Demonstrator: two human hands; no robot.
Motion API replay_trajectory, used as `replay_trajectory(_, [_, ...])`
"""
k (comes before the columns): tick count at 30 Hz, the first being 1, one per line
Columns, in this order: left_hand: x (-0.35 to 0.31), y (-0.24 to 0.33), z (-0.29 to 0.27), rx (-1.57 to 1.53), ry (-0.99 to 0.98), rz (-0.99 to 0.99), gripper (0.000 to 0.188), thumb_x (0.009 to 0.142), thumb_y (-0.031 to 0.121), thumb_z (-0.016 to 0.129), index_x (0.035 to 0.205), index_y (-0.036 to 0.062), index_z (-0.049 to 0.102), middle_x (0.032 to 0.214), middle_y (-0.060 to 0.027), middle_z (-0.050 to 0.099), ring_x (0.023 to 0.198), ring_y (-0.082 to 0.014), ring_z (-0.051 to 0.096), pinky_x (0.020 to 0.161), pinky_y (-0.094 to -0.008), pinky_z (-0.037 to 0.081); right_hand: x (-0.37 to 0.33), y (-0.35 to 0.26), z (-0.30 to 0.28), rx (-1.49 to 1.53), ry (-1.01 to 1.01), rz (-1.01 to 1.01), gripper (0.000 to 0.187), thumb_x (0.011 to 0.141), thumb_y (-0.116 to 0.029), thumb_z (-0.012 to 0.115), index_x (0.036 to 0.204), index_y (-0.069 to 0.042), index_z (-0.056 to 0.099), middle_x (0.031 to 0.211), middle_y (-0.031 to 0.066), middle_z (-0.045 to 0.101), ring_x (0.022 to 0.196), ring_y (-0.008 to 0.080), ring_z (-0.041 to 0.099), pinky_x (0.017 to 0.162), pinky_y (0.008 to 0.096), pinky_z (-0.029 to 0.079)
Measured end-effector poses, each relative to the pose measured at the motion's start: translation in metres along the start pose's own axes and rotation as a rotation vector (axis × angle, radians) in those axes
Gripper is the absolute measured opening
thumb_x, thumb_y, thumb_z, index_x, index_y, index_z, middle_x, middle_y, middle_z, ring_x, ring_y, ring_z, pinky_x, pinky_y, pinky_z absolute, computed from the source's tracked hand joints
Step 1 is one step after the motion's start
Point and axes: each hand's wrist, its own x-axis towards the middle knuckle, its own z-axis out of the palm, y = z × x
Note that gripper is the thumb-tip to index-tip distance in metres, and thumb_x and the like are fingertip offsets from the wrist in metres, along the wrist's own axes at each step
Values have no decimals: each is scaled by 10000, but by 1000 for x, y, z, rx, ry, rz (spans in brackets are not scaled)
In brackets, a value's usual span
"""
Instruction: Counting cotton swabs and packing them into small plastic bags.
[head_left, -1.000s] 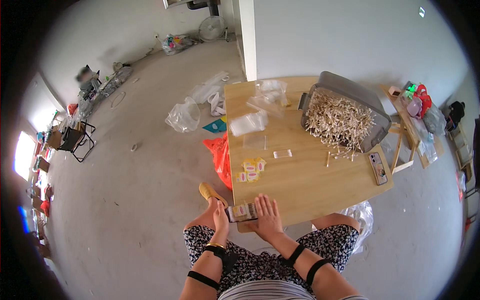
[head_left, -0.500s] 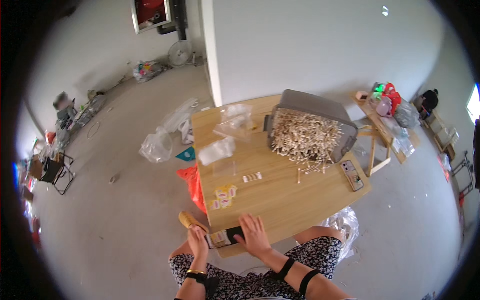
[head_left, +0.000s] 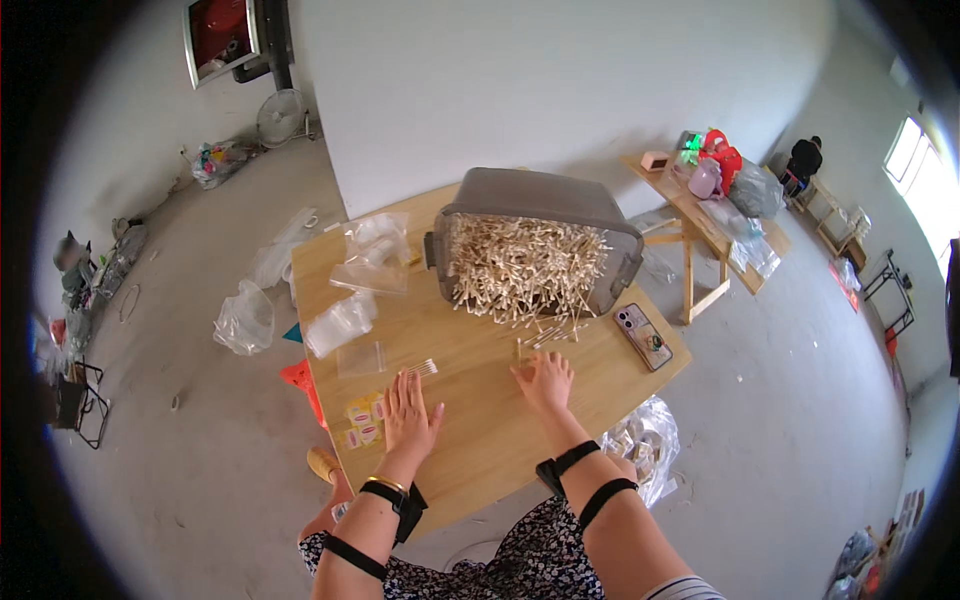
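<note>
My left hand (head_left: 408,418) lies flat over the wooden table, fingers stretched and slightly apart. Its fingertips reach the near end of a short row of cotton swabs (head_left: 426,367). Beside it are several small yellow and white paper cards (head_left: 364,412), partly covered by the hand. My right hand (head_left: 546,382) is over the table's middle, thumb apart from its slightly bent fingers. A single upright-looking swab (head_left: 519,348) is just beyond its thumb. Farther back, a grey plastic bin (head_left: 540,190) tipped on its side spills a heap of cotton swabs (head_left: 525,265) toward me.
A phone in a patterned case (head_left: 643,337) lies at the table's right. Clear plastic bags (head_left: 342,322) are at the left. Another wooden table (head_left: 690,215) holds bags and a pink jug. A clear bag of items (head_left: 645,450) stands on the floor near my knee.
Both hands have moved from the table's near edge farther in, leaving the black item and packet there. My left hand went to the swab row, the right toward the heap. The view has shifted right.
</note>
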Motion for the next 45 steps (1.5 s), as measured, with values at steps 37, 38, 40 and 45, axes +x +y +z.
replay_trajectory(37, [-60, 45, 2, 15, -333, 192, 824, 956, 426, 522, 1541, -55, 196, 1598, -227, 206, 1500, -405, 143, 1225, -556, 94, -30, -38, 8, 284, -238, -622, 58, 863, -175, 679, 865, -119, 667, 939, 40, 613, 1007, 271, 564, 895, 436, 441])
replay_trajectory(38, [-62, 49, 2, 12, -332, 194, 824, 956, 426, 522, 1541, -55, 196, 1598, -227, 206, 1500, -405, 143, 1225, -556, 94, -36, -40, 11, 312, -261, -646, 69, 865, -176, 679, 898, -115, 672, 955, 50, 617, 1020, 279, 564, 896, 441, 447])
replay_trajectory(40, [-67, 53, 1, 27, -261, 213, 828, 961, 441, 509, 1542, -56, 192, 1612, -229, 180, 1512, -407, 107, 1223, -561, 84, -40, -43, 8, 344, -290, -674, 91, 866, -176, 680, 931, -112, 678, 972, 60, 621, 1033, 287, 564, 897, 446, 453])
replay_trajectory(45, [-41, 52, 5, 173, -215, 212, 834, 981, 506, 443, 1550, -46, 184, 1636, -204, 149, 1525, -385, 78, 1227, -551, 69, 8, 6, -20, 270, 20, -311, 270, 844, -167, 698, 1108, -120, 667, 1156, 114, 599, 1099, 345, 536, 910, 451, 467])
